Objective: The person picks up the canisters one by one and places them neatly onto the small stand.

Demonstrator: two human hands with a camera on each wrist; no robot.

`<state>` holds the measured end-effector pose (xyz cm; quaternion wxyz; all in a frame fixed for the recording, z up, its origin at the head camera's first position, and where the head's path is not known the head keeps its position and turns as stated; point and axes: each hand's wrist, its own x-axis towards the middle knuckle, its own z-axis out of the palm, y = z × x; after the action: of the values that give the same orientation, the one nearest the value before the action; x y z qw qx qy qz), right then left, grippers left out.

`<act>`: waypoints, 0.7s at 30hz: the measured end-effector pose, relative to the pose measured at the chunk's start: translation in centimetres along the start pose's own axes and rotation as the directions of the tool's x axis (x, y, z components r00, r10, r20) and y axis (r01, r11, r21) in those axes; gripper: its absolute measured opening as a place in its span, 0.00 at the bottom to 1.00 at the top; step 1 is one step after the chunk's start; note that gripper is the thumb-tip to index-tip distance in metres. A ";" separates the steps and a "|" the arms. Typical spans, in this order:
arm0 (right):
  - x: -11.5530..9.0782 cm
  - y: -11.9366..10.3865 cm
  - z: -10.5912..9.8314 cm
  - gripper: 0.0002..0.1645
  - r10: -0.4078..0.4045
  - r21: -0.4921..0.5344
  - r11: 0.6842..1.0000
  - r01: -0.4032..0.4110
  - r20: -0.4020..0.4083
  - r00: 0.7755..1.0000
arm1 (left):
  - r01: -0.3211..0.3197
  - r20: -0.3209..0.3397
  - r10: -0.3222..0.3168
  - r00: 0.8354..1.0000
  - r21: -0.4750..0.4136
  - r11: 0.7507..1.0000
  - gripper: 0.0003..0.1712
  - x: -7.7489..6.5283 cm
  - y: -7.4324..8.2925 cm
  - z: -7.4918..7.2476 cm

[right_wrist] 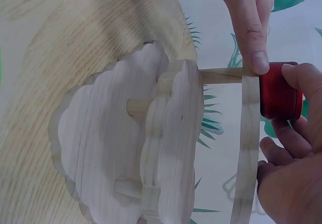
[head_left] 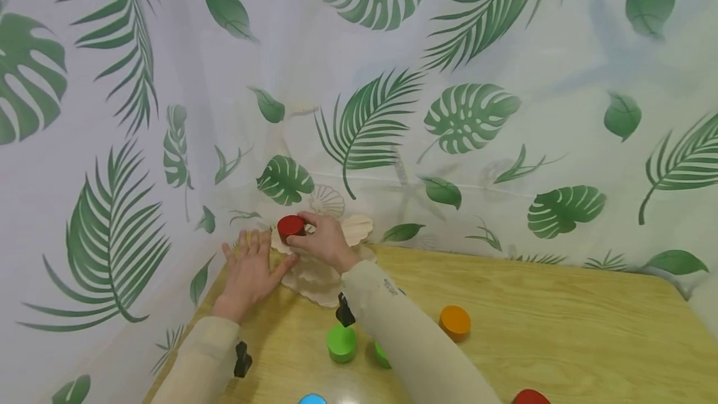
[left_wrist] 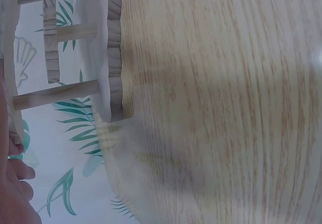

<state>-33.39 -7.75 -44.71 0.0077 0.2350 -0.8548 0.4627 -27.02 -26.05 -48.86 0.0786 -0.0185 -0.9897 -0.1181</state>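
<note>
A tiered wooden stand [head_left: 316,285] with scalloped boards joined by round pegs stands in the table's far left corner. My right hand [head_left: 324,242] pinches a red cylinder [head_left: 290,227] between thumb and fingers at the stand's uppermost board. In the right wrist view the cylinder's flat face lies right against that board [right_wrist: 247,133]. Spread out at the stand's left side, my left hand [head_left: 249,273] has its fingers straight. One of its fingertips [right_wrist: 259,63] rests at the board's edge beside the cylinder. The left wrist view shows the stand's scalloped base [left_wrist: 114,48] on the wood-grain table.
Two green cylinders [head_left: 341,343], one partly behind my right sleeve, stand on the table [head_left: 533,317]. An orange cylinder [head_left: 455,323] is to the right. Blue [head_left: 312,399] and red [head_left: 530,397] ones show at the lower edge. Leaf-printed cloth [head_left: 359,55] hangs behind and at left.
</note>
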 end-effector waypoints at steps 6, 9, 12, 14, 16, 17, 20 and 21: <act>0.0 -0.3 0.0 0.31 -0.001 0.015 1.000 0.000 0.015 1.000 | 0.008 0.008 -0.008 1.000 0.002 1.000 0.60 0.2 -0.2 0.0; 0.1 -0.2 0.1 0.32 0.003 0.018 1.000 -0.004 0.021 1.000 | 0.009 0.010 -0.009 1.000 0.004 1.000 0.61 0.2 -0.3 0.1; 0.2 -0.2 0.2 0.34 -0.004 0.018 1.000 0.003 0.023 1.000 | 0.008 0.007 -0.008 1.000 0.002 1.000 0.61 0.2 -0.3 0.0; 0.2 -0.2 0.2 0.33 -0.012 0.010 1.000 0.012 0.026 1.000 | 0.007 0.008 -0.007 1.000 -0.001 1.000 0.60 0.2 -0.3 0.0; 0.2 -0.2 0.3 0.33 -0.020 0.005 1.000 0.020 0.028 0.999 | 0.007 0.010 -0.007 1.000 -0.003 1.000 0.60 0.2 -0.3 0.0; 0.2 -0.2 0.3 0.32 -0.024 -0.002 1.000 0.024 0.027 0.999 | 0.008 0.013 -0.008 1.000 -0.007 1.000 0.60 0.2 -0.3 0.0; 0.2 -0.2 0.4 0.32 -0.027 -0.004 1.000 0.027 0.021 0.999 | 0.006 0.009 -0.006 1.000 -0.002 1.000 0.59 0.2 -0.4 0.1; 0.2 -0.3 0.5 0.32 -0.024 -0.001 1.000 0.024 0.019 1.000 | 0.006 0.006 -0.006 1.000 0.001 1.000 0.59 0.2 -0.4 0.1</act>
<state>-33.36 -8.31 -44.72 0.0053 0.2497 -0.8522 0.4598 -27.26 -26.41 -49.01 0.0755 -0.0161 -0.9900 -0.1180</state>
